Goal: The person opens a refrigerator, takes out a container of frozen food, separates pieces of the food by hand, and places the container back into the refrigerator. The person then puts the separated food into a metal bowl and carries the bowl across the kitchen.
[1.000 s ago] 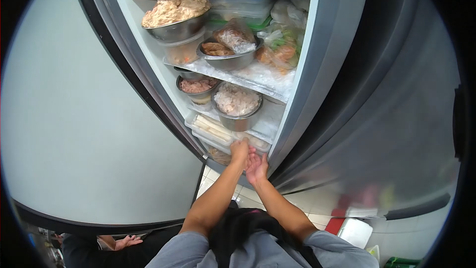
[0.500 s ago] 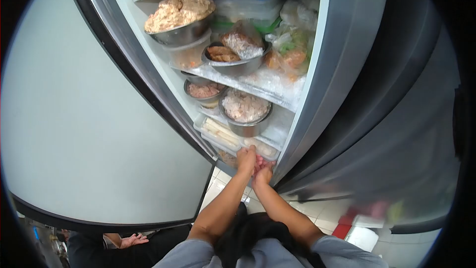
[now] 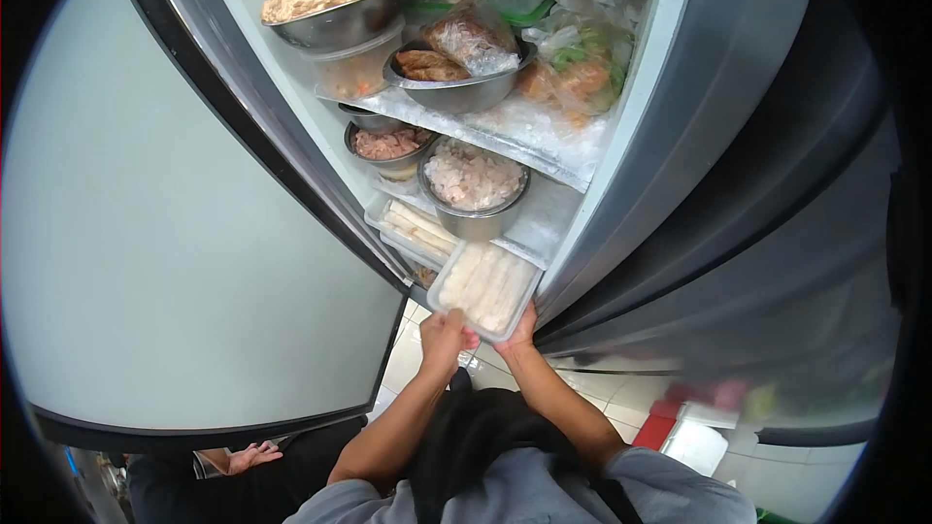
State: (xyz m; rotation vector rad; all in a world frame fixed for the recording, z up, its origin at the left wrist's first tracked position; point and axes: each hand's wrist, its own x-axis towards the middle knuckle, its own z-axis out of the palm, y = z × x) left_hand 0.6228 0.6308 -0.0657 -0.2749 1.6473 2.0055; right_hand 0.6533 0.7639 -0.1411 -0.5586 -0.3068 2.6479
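Observation:
A clear plastic container [image 3: 485,286] of pale, log-shaped food juts out of the freezer's lower part, tilted toward me. My left hand [image 3: 446,338] grips its near left corner, fingers bent at the rim. My right hand [image 3: 519,332] holds the near right corner from the side and below, its fingers partly hidden by the container. Just behind it stands a round metal pot [image 3: 476,186] of pale chopped food. To the left, another container [image 3: 413,223] holds similar white rolls.
Above are a metal bowl [image 3: 340,15] heaped with pale mince, an oval bowl [image 3: 456,87] and bagged vegetables [image 3: 582,68]. The open freezer door [image 3: 194,233] fills the left. Another person's hand [image 3: 254,456] shows at lower left. A white box [image 3: 694,446] stands at lower right.
The container of pale food has come out toward me and is now in both hands. My hands have parted to its two near corners. The freezer's shelves sit higher in view.

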